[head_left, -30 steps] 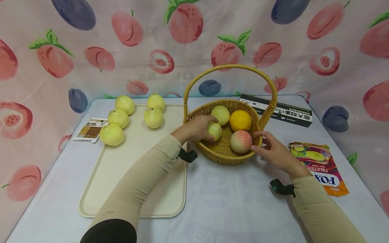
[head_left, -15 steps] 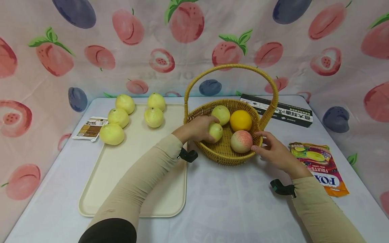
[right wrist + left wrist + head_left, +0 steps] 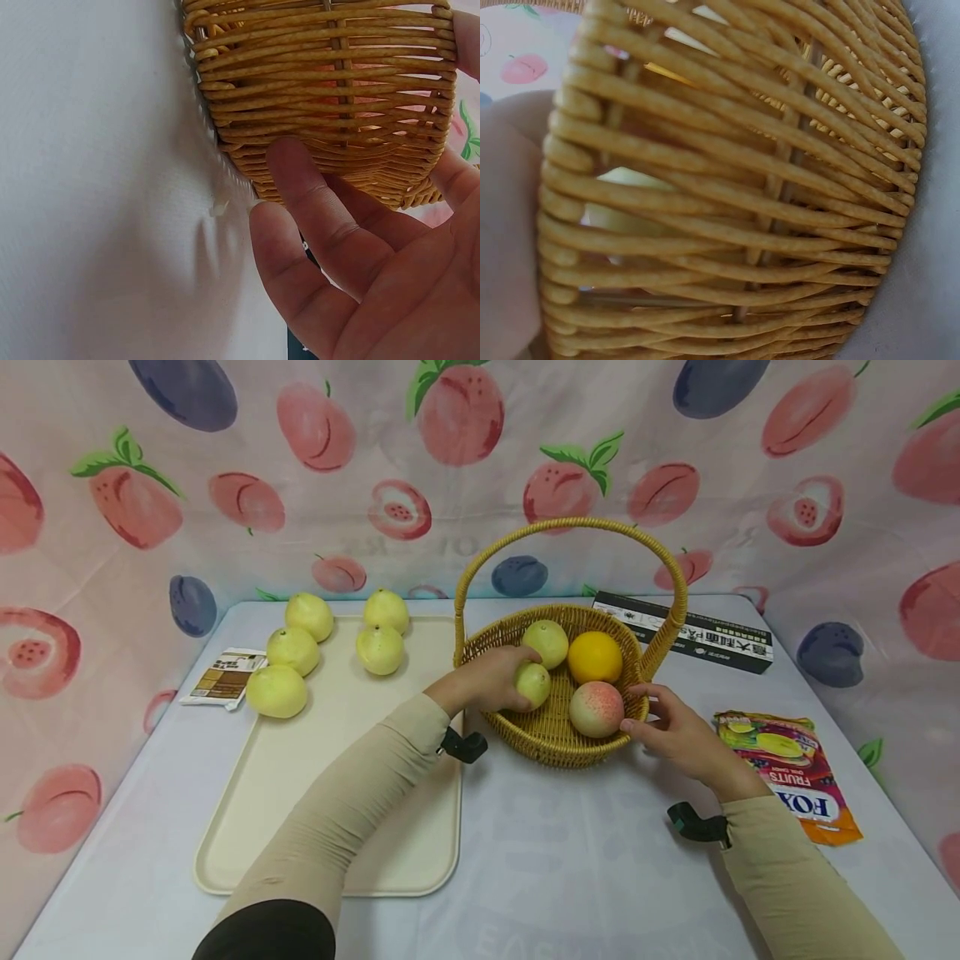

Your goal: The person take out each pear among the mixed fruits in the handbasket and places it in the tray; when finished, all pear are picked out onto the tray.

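Observation:
In the head view a yellow wicker basket [image 3: 551,752] with a tall arched handle stands right of centre. My left hand [image 3: 491,678] reaches over its left rim and grips a round yellow-green fruit [image 3: 534,686] inside. Another yellow-green fruit [image 3: 545,644], an orange [image 3: 595,657] and a pink-blushed peach [image 3: 597,710] lie in the basket too. My right hand [image 3: 682,739] holds the basket's right rim, thumb at the rim and fingers along the outer wall. The right wrist view shows two fingertips below the weave [image 3: 337,97]. Woven wall [image 3: 727,172] fills most of the left wrist view and largely hides the gripped fruit.
A cream tray [image 3: 405,827] lies left of the basket, with several yellow-green fruits [image 3: 292,652] on and over its far part. Beside it is a small brown-and-white packet [image 3: 225,679]. A long black box [image 3: 697,639] sits behind the basket; a candy bag [image 3: 795,768] lies near my right forearm.

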Available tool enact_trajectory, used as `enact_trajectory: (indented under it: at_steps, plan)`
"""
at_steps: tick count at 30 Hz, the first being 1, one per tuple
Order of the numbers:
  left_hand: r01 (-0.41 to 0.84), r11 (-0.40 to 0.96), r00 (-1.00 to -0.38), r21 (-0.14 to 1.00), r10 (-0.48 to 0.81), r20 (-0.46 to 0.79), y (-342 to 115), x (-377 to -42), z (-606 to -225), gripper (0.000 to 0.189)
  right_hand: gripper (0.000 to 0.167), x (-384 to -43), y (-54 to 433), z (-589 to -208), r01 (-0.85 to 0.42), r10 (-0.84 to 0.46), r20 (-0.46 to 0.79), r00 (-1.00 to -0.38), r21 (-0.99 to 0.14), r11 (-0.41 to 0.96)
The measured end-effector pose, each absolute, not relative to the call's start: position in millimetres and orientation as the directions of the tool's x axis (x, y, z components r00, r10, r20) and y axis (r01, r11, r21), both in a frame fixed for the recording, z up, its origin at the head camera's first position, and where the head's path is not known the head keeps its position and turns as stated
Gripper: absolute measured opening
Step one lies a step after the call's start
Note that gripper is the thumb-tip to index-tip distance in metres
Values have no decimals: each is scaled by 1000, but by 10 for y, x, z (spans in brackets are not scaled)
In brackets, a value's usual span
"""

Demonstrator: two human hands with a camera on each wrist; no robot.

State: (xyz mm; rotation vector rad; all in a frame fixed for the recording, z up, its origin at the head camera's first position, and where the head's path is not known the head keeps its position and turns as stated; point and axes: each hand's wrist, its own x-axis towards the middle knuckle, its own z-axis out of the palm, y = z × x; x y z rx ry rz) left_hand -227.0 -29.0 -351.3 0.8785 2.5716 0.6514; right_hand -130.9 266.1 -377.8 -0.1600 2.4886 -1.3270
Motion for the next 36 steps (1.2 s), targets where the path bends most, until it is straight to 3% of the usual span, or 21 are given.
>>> enact_trajectory:
  at_steps: [12, 23, 36]
  plan:
    - [507, 653, -738, 562, 666, -108, -303, -2273, -3519, 66, 66, -1313, 2673, -3769, 45, -249, -221, -943, -827, 561]
    - [468, 577, -751, 669, 659, -43, -405, -2231, -3496, 71, 66, -1318, 2670, -3776, 48, -250, -219, -943, -834, 550]
    - [550, 467, -714, 692, 693, 99, -587, -1980, -3200, 65, 67, -1319, 2670, -3784, 52, -249, -228, -941, -827, 560]
